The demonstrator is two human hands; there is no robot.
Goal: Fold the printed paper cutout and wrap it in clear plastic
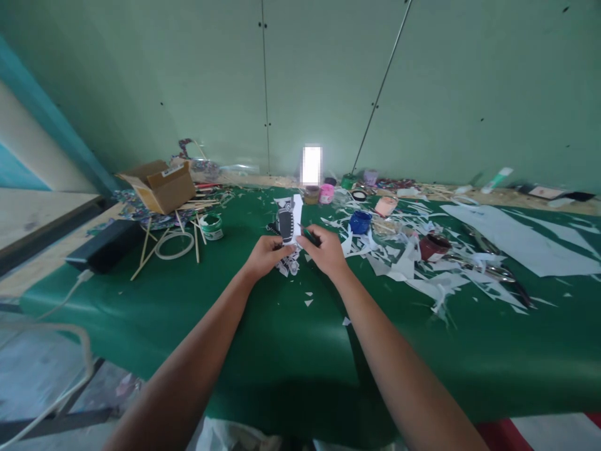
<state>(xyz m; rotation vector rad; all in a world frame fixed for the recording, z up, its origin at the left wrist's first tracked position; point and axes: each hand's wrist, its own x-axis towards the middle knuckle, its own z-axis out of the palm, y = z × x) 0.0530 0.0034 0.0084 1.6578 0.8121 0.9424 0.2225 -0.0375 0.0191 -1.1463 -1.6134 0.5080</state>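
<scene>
My left hand (268, 255) is closed on the lower left edge of a white paper piece (285, 224) printed with a dark grey, black-edged figure. My right hand (325, 252) is closed at the paper's right side. A slim dark tool with a green part (308, 235) pokes out of its fingers toward the paper; the rest is hidden, so its kind is unclear. Below and behind the held sheet, small black-and-white printed cutouts (288, 266) lie on the green table cover (282, 332). A few tiny paper scraps (308, 302) are scattered nearer to me.
White paper offcuts (399, 266), scissors (498, 272) and paint jars in blue (360, 222) and dark red (434, 247) spread to the right. At left are a cardboard box (169, 191), a tape roll (174, 245), thin sticks (150, 257), a green-labelled jar (211, 227) and a black box (106, 245).
</scene>
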